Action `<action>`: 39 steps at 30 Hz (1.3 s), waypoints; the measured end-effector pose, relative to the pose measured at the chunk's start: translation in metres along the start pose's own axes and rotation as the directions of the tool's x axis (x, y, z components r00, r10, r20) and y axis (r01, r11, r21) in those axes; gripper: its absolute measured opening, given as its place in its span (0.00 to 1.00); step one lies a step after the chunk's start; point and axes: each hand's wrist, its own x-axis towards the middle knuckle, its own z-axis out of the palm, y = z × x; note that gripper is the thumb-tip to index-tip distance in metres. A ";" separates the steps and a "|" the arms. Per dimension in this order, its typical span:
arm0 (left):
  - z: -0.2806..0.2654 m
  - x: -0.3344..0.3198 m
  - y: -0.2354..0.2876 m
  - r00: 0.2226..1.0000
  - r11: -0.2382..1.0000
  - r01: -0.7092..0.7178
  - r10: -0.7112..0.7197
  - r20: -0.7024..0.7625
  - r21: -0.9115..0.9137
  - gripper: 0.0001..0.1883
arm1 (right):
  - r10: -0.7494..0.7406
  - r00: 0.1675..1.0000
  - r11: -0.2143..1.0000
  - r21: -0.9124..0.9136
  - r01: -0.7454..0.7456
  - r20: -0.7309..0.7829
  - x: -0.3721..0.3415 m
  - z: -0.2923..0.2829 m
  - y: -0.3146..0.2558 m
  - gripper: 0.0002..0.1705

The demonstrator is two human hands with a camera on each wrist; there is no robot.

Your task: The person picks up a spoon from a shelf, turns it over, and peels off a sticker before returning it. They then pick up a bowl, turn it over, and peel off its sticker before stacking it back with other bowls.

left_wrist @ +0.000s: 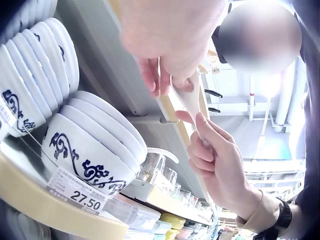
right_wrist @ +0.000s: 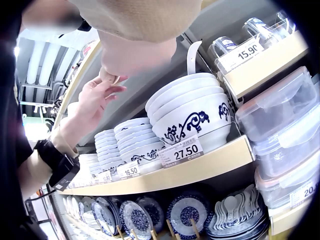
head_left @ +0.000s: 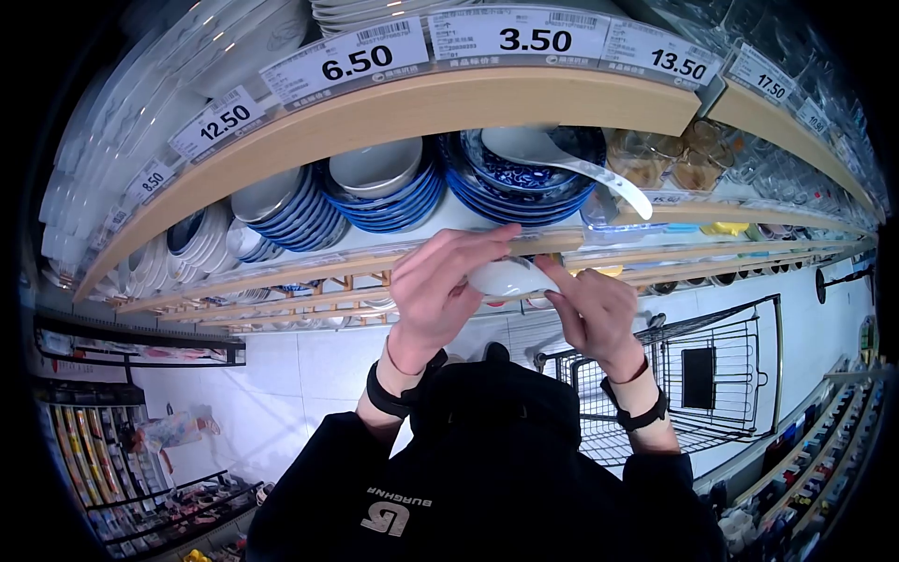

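Forearms reaching forward, both hands raised at shelf front, fingertips turned toward each other. Left hand and right hand pinch white spoon between them (glossy, rounded bowl end). Beyond: round blue-and-white bowls, stacked, smooth-rimmed; second spoon, curved handle overhanging rim; wood-toned shelf edge.

8.50, 12.50, 6.50, 3.50, 13.50, 17.50 on upper shelf tags, 27.50, 16.50 on bowl tags, 15.90 on glassware tag, BURGHNR on jacket
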 end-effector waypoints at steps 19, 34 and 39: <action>0.015 -0.012 0.007 0.628 0.502 0.773 -0.695 0.350 -0.388 0.20 | 0.403 0.438 -0.013 0.484 -0.875 0.803 0.006 -0.005 -0.003 0.25; 0.012 -0.016 0.003 0.640 0.490 0.754 -0.698 0.321 -0.438 0.24 | 0.412 0.433 -0.143 0.527 -0.838 0.801 0.005 -0.007 -0.002 0.23; 0.013 -0.013 0.011 0.712 0.490 0.683 -0.611 0.345 -0.542 0.26 | 0.154 0.454 -0.515 0.463 -0.721 0.878 -0.006 -0.004 0.016 0.20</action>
